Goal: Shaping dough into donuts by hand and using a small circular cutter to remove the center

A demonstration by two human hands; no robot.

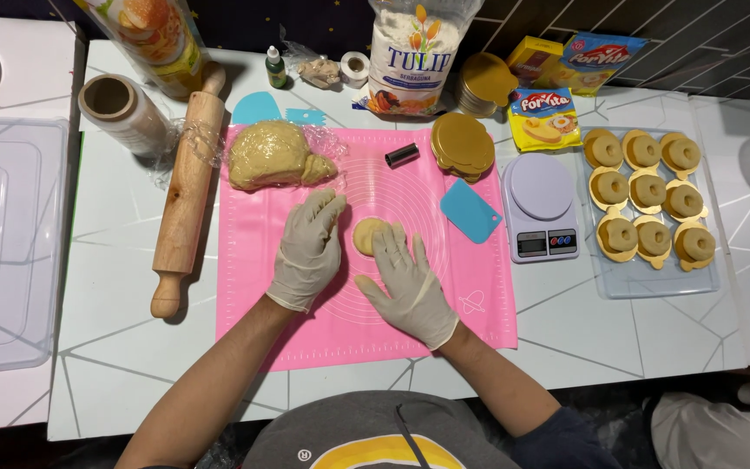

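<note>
Our gloved right hand point(410, 282) flat, fingers spread, pressing small dough disc point(368, 235) at pink mat point(479, 287) centre. Our left hand point(308, 247) open, touching disc's edge. Dough lump point(275, 156) upper mat; rolling pin point(186, 187) left.

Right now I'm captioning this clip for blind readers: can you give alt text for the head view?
Two gloved hands, left hand and right hand, press a small dough disc on a pink silicone mat. A dough lump and wooden rolling pin lie left; a kitchen scale and tray of shaped pastries sit right.
</note>
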